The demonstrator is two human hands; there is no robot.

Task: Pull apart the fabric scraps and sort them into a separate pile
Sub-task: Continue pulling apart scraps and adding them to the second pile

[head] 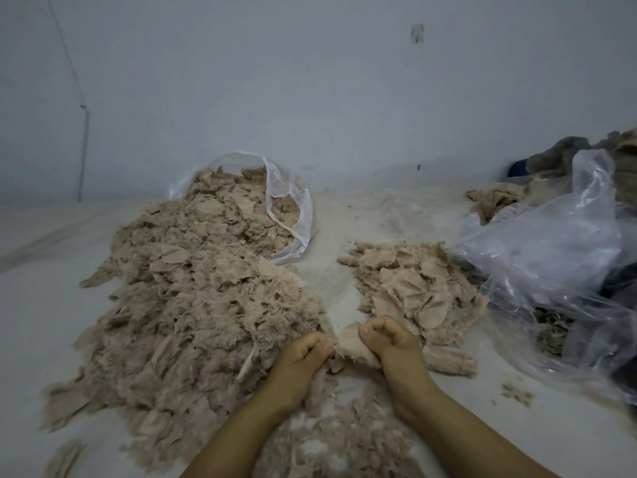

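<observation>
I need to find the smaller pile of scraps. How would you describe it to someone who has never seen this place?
Start from the big pile of beige scraps spilling out of the clear bag on the left. Across a bare strip of the white surface, beside the crumpled plastic sheet, lies the smaller pile. It is flatter and far smaller than its neighbour.

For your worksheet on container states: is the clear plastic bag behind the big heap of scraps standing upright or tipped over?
Tipped over. The bag lies on its side, its open mouth facing the big heap, with scraps spilling out.
</observation>
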